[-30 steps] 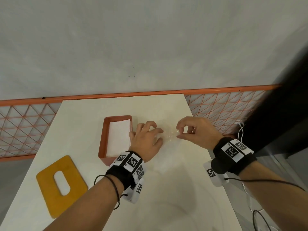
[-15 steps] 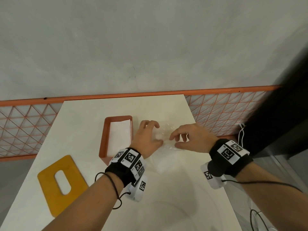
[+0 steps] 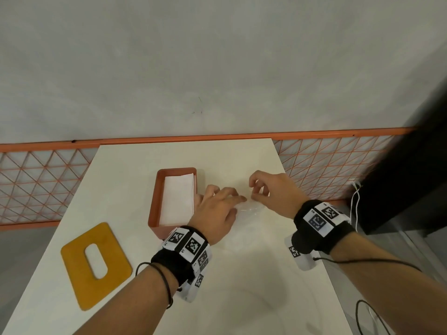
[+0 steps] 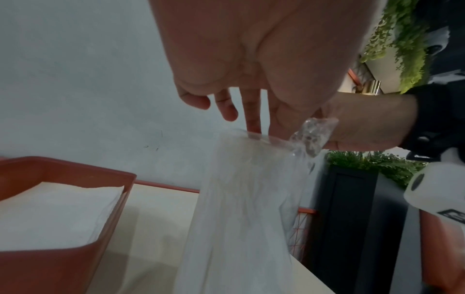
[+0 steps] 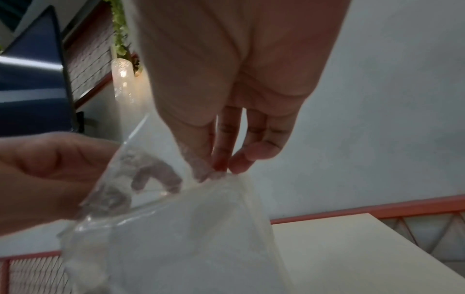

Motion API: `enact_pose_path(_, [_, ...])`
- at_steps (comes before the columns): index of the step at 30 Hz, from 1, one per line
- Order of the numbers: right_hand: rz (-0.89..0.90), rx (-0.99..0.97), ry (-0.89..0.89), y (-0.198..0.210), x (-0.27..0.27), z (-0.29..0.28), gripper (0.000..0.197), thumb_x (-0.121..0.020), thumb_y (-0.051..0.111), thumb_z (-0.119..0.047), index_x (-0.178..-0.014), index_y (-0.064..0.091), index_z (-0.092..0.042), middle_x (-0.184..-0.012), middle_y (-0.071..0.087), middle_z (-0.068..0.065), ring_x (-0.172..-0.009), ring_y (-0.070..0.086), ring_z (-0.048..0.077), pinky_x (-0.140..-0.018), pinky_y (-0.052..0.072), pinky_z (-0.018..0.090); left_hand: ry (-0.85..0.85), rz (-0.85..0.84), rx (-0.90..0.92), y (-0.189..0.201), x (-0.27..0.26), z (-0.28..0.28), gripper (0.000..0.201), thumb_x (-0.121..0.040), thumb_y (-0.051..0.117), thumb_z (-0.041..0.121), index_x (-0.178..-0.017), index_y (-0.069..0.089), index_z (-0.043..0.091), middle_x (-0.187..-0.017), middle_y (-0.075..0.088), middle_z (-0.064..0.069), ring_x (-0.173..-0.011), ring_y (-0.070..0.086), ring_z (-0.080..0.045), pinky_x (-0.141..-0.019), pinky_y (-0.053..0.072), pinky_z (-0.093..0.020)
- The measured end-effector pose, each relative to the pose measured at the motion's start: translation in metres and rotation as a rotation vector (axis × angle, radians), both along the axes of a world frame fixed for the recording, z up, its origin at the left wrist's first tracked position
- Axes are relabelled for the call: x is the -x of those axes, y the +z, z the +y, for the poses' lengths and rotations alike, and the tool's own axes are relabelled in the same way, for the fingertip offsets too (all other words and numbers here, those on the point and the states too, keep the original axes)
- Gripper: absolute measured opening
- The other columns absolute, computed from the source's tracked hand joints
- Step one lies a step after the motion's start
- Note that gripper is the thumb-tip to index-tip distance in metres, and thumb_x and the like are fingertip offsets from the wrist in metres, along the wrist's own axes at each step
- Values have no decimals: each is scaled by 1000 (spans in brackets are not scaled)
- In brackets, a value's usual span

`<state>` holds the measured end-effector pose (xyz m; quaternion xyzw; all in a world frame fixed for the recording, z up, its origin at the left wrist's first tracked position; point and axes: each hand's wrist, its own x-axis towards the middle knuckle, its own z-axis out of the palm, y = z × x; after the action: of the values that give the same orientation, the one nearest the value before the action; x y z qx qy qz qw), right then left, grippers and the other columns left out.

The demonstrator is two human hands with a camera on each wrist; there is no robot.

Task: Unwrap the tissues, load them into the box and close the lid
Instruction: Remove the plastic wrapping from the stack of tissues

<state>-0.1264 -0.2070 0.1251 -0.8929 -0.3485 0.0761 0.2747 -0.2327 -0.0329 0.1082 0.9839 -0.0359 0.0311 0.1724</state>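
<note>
Head view: a pale surface [image 3: 217, 298] holds an orange box [image 3: 154, 204], open, with a white stack of tissues [image 3: 177, 201] lying flat inside. Just right of the box, the left hand [image 3: 215, 213] lies palm down with fingers stretched over a clear plastic wrapper [image 3: 251, 210]. The right hand [image 3: 275, 192] hovers at the wrapper's far right edge, fingers curled, thumb and fingertips pinching the film. A yellow lid [image 3: 95, 264] with an oval slot lies flat near the surface's left edge, well apart from the box. Both wrists wear black bands with square black-and-white coded markers — no readable words. Bare surface stretches in front of the hands and beyond the box; an orange mesh rail [image 3: 36, 184] borders the far side.

Left wrist view: the left hand's fingers [image 4: 251, 117] point down, tips touching the wrapper's top edge. The film hangs loose towards the surface. The box corner with tissues sits at lower left.

Right wrist view: the right hand's thumb and fingertips [image 5: 239, 161] meet on a crumpled corner of the wrapper — a closed pinch. The left hand shows through the film at left.
</note>
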Motion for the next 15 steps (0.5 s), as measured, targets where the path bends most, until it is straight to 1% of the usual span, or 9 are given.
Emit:
enact_pose_path(2, [-5,-47,-62,-1,-2,-1,19,-86,62,-15,-95,51,-28,-79,65,-8,-61,60,12,-57,49,22,20,-4,-14,-1,1,2,38,-95,43,29,-129,50,45,-126,46,19,-116,35,-17,-78,24,-34])
enact_pose_path(4, [-57,-89,-81,0,-3,-3,22,-88,54,-7,-90,47,-27,-78,61,-2,-54,52,13,-52,44,24,33,-13,-39,-1,3,4,38,-95,43,33,-130,48,47,-122,46,17,-115,36,-15,-76,22,-35])
enact_pose_path(5, [-92,-109,-87,0,-3,-3,23,-88,51,-2,-88,49,-24,-79,57,1,-55,48,13,-54,41,26,41,-15,-48,-1,4,4,39,-94,42,36,-132,46,47,-120,46,17,-114,36,-15,-75,21,-34])
enact_pose_path(6, [-115,-119,-103,-1,-3,-4,25,-88,48,2,-87,55,-22,-81,54,3,-59,47,14,-58,39,26,47,-15,-58,-1,5,4,41,-94,42,38,-134,43,47,-119,46,16,-113,36,-14,-75,20,-34])
enact_pose_path(8, [-75,-102,-190,-3,-3,-4,31,-91,44,4,-91,67,-17,-89,50,5,-72,51,18,-68,40,26,51,-6,-80,-1,6,4,44,-94,40,43,-137,38,48,-116,44,14,-112,36,-14,-76,23,-35])
enact_pose_path(10, [13,-68,-297,-5,-3,-3,29,-94,45,-4,-97,71,-17,-95,51,4,-83,52,18,-74,38,25,66,4,-98,-2,7,3,46,-92,39,47,-138,37,46,-116,41,12,-113,36,-15,-78,27,-36])
enact_pose_path(12, [45,-22,-358,-6,-4,-3,19,-95,52,-23,-92,70,-20,-99,57,5,-91,54,19,-76,36,25,103,4,-101,-4,7,3,49,-91,39,54,-138,38,41,-118,39,10,-114,37,-15,-77,27,-36])
enact_pose_path(13, [61,18,-371,-5,-4,-3,21,-92,56,-35,-94,70,-20,-104,57,6,-95,53,18,-78,37,26,123,4,-101,-4,6,3,51,-89,39,57,-137,39,39,-120,38,10,-116,37,-15,-77,25,-36])
enact_pose_path(15, [94,128,-377,-2,-3,-4,43,-82,65,-53,-109,68,-19,-117,46,4,-106,46,19,-90,39,30,156,16,-114,-5,5,2,57,-87,39,63,-137,38,36,-128,36,10,-120,34,-15,-79,25,-37])
